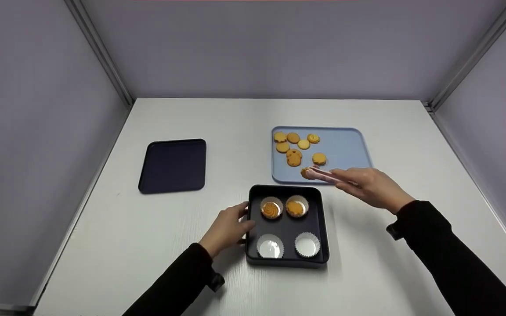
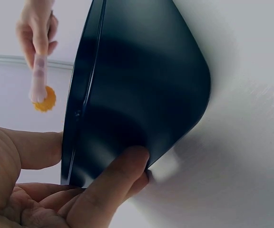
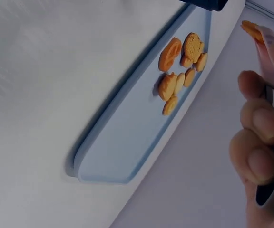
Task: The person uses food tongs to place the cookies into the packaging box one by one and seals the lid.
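Observation:
My left hand grips the left wall of a dark square baking pan; the left wrist view shows fingers at its rim and side. Inside the pan are white paper baking cups. A swirled cookie lies in the back left cup and another cookie in the back right one. The front left cup and front right cup hold nothing. My right hand holds pale pink-tipped tongs. A golden cookie is pinched in their tips, above the blue tray's front edge.
A light blue tray with several cookies lies behind the pan, mostly filled on its left side. A flat dark tray lies at the left of the white table. Grey panels enclose the table at the back and sides.

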